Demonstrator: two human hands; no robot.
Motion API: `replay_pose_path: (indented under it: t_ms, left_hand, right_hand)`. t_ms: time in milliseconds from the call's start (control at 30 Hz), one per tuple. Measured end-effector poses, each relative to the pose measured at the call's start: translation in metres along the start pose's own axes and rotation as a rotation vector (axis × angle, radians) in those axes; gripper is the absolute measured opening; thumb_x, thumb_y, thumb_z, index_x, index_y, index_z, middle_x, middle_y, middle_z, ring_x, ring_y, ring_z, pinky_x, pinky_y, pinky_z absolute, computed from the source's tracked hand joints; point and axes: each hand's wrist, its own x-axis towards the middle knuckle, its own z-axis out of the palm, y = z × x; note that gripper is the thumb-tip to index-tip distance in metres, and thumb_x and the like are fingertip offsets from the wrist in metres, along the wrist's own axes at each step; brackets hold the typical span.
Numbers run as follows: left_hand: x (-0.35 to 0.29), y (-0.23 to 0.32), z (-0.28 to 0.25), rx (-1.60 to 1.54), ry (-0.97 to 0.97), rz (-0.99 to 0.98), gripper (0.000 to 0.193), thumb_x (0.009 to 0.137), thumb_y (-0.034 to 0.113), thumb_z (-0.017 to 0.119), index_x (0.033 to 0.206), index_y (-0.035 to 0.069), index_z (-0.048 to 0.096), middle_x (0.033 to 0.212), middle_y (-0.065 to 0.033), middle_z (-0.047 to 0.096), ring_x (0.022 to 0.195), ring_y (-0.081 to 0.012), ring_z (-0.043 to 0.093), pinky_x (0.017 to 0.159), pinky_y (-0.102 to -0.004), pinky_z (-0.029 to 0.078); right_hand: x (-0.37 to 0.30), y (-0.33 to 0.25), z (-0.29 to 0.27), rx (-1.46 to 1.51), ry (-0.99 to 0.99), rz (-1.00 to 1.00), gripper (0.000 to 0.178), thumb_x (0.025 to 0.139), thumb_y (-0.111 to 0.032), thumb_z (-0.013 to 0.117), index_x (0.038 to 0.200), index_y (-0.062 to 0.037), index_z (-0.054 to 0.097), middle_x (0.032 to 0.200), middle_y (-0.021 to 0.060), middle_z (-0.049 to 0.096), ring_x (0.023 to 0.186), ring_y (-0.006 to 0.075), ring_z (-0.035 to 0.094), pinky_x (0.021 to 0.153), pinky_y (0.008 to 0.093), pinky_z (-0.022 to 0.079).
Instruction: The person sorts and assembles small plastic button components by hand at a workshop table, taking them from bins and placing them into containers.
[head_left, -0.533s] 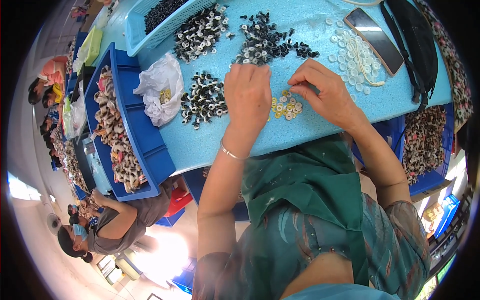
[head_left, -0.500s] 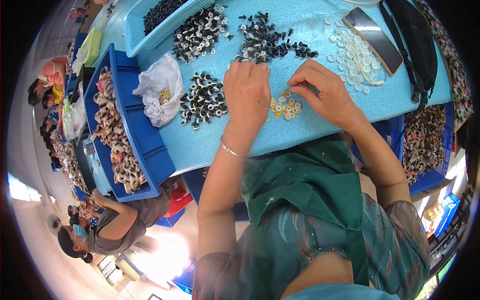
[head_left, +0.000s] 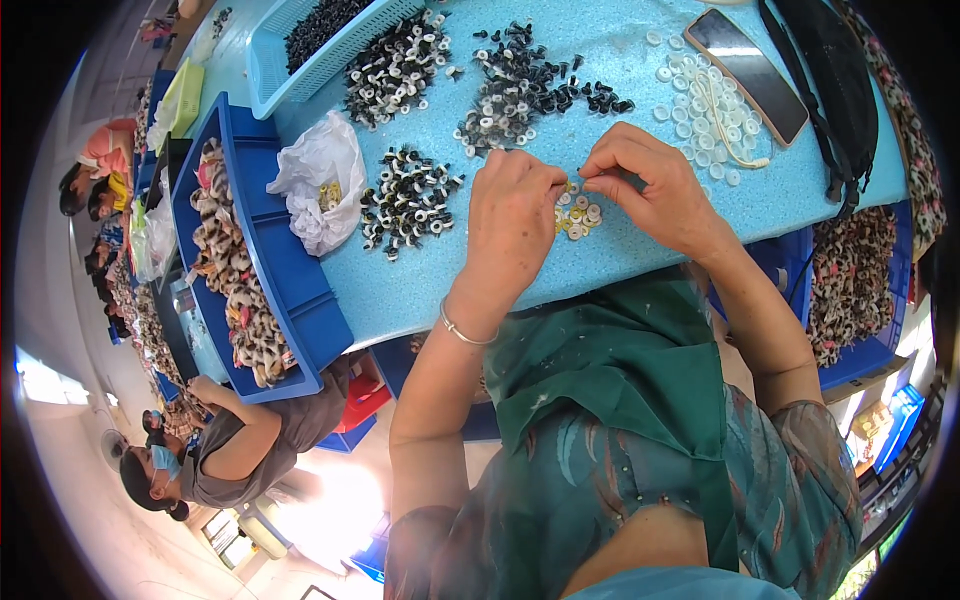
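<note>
My left hand (head_left: 512,220), a bracelet at its wrist, is closed with thumb and finger pinched together. Just across from it, my right hand (head_left: 652,190) is also closed in a pinch, its fingertips a short way from the left ones. Whatever the fingertips hold is too small to make out. Below and between them lies a small heap of yellow and white washers (head_left: 578,220). Black pegs with white washers on them (head_left: 408,205) form a pile left of my left hand. Beyond the hands are loose black pegs (head_left: 520,70), with whitish washers among the nearer ones (head_left: 492,130).
Translucent caps (head_left: 708,120) lie under a pale cord at the right, beside a phone (head_left: 748,75) and a black bag (head_left: 830,90). At left are a white plastic bag (head_left: 318,190), a blue bin (head_left: 290,260) of patterned fabric pieces and a light-blue basket (head_left: 330,65). Someone sits beyond the bin.
My left hand has moved right and toward me from the far pegs, its fingertips now close to the right hand's. The right hand has barely moved.
</note>
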Motion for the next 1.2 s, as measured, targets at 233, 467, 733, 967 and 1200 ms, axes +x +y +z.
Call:
replay_pose_path:
  t_ms: [233, 467, 733, 967, 1200]
  left_hand:
    - [0.002, 0.006, -0.004, 0.067, -0.068, -0.041, 0.013, 0.076, 0.003, 0.072, 0.087, 0.005, 0.067, 0.082, -0.0088, 0.061, 0.081, -0.0285, 0.058, 0.071, -0.0387, 0.047]
    - [-0.014, 0.018, 0.001, -0.691, 0.098, -0.529, 0.018, 0.084, 0.002, 0.075, 0.100, 0.001, 0.068, 0.091, -0.0016, 0.068, 0.074, -0.0066, 0.058, 0.067, -0.0204, 0.047]
    - [-0.020, 0.024, 0.003, -0.850, 0.198, -0.521, 0.013, 0.087, 0.000, 0.072, 0.099, 0.000, 0.069, 0.090, -0.0006, 0.067, 0.073, -0.0037, 0.055, 0.066, -0.0190, 0.046]
    - [-0.017, 0.031, 0.007, -0.999, 0.255, -0.562, 0.008, 0.088, -0.003, 0.069, 0.096, -0.001, 0.070, 0.091, -0.0019, 0.068, 0.079, -0.0051, 0.060, 0.069, -0.0196, 0.048]
    - [-0.014, 0.035, 0.006, -1.046, 0.216, -0.628, 0.006, 0.089, -0.001, 0.069, 0.095, -0.001, 0.070, 0.092, -0.0007, 0.067, 0.079, -0.0041, 0.059, 0.069, -0.0200, 0.049]
  right_hand:
    - [-0.004, -0.006, 0.000, 0.085, -0.011, 0.069, 0.012, 0.082, -0.002, 0.072, 0.092, -0.0016, 0.064, 0.086, 0.0065, 0.061, 0.074, 0.0172, 0.065, 0.065, 0.0290, 0.051]
    - [-0.007, -0.014, 0.004, 0.209, -0.002, 0.184, 0.017, 0.082, -0.005, 0.073, 0.098, -0.0031, 0.068, 0.083, 0.0024, 0.062, 0.073, 0.0108, 0.059, 0.067, 0.0252, 0.049]
    - [-0.006, -0.013, 0.003, 0.505, -0.075, 0.369, 0.025, 0.086, -0.003, 0.070, 0.111, -0.0004, 0.066, 0.090, 0.0001, 0.061, 0.083, 0.0076, 0.057, 0.076, 0.0235, 0.049]
    - [-0.006, -0.008, 0.005, 0.686, -0.034, 0.455, 0.022, 0.085, -0.004, 0.071, 0.106, -0.0007, 0.068, 0.086, 0.0005, 0.064, 0.077, 0.0069, 0.061, 0.070, 0.0229, 0.050]
    - [-0.006, -0.002, 0.003, 0.390, 0.017, 0.254, 0.012, 0.084, -0.007, 0.072, 0.093, -0.0016, 0.067, 0.089, 0.0027, 0.063, 0.080, 0.0106, 0.062, 0.070, 0.0267, 0.051]
